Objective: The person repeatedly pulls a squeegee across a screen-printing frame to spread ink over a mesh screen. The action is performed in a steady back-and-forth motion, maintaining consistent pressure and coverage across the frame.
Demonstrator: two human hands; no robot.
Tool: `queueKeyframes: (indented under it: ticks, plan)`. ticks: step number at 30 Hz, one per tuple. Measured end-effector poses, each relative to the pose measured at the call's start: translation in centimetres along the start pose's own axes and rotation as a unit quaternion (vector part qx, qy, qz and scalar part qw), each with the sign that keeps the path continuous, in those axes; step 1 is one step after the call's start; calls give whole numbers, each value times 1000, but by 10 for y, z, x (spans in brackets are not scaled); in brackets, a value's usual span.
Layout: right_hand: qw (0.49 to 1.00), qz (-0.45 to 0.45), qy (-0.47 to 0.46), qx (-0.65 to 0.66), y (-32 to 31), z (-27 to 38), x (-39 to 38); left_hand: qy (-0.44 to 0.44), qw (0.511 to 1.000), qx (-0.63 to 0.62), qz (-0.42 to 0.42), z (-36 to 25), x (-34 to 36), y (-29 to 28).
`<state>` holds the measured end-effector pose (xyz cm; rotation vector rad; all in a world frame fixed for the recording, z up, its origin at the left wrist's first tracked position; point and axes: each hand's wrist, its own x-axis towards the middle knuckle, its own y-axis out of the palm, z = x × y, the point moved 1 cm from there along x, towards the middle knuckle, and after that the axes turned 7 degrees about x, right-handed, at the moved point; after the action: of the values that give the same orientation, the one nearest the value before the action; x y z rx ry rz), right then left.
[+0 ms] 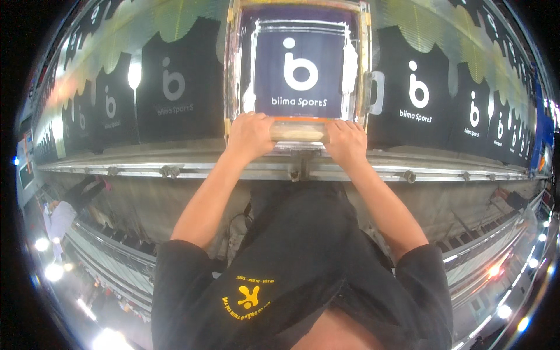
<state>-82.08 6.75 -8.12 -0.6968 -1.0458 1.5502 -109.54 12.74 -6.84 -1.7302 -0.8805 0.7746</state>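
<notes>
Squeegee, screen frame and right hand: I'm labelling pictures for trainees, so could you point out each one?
Squeegee (299, 134), head view: middle of its wooden handle.
Screen frame (364, 49), head view: the side rail on the picture's right.
Right hand (348, 142), head view: back of the hand.

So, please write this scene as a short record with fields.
Left hand: on the left end of the wooden squeegee
Right hand: on its right end
Printing frame: white paste along both inner sides
Inside it: white design on dark ground
Left of frame: dark cloth, greyish prints
Right of frame: dark cloth, whiter prints
Near edge: long metal rail
</notes>
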Motion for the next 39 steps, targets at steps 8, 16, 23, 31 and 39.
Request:
queueKeyframes:
  ticks: [8,16,23,31,39]
  plan:
    - [980,142,141,-9,-59,-37,170,-26,975,73,210,57,163,-73]
    - [980,101,161,-66,-34,-86,267,-35,991,99,85,100,256,-48]
    - [983,98,147,-47,-25,-56,191,-49,993,62,93,68,183,-39]
    - [998,25,53,-20,4,-3,-5,-18,999,29,34,-2,2,10]
    - [932,-164,218,238,-47,-58,8,86,992,-35,-80,-40,0,7]
